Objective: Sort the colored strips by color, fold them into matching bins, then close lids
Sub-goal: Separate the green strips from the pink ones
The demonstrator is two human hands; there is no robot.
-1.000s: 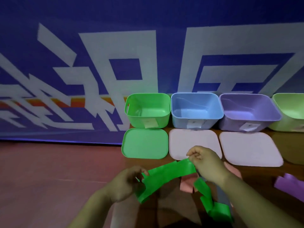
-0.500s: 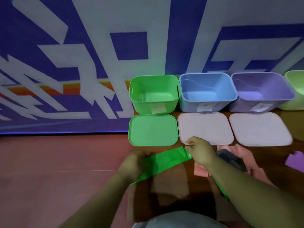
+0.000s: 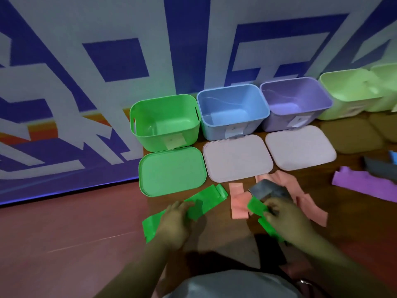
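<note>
blue-and-white patterned backdrop (image 3: 107, 61) fills the upper frame, reddish floor (image 3: 64, 244) lower left, brown table (image 3: 354, 222) on the right. row of open bins at the back of the table against the backdrop: green bin (image 3: 164, 121), blue bin (image 3: 232, 111), purple bin (image 3: 295, 103), pale green bin (image 3: 352, 91) partly blurred at the far right. lids lie flat just in front: green lid (image 3: 171, 173) before the green bin, two pale pinkish lids (image 3: 237, 158) (image 3: 300, 150) before the blue and purple bins. purple strip (image 3: 365, 186) lies well to the right, grey strip (image 3: 378, 168) beside it. pink strips (image 3: 238, 203) scattered below the pale lids, another grey strip (image 3: 266, 190) on top of them. green strip (image 3: 204, 201) stretches diagonally over the table's left edge, just below the green lid, its far end folded over. left hand (image 3: 174, 224) lies on the middle of this strip, fingers flat, pressing it down. right hand (image 3: 285, 220) has fingers curled, pinching a second green piece (image 3: 256, 208) near the pink strips; can't tell if it joins the first strip. no strips in any bin.
</note>
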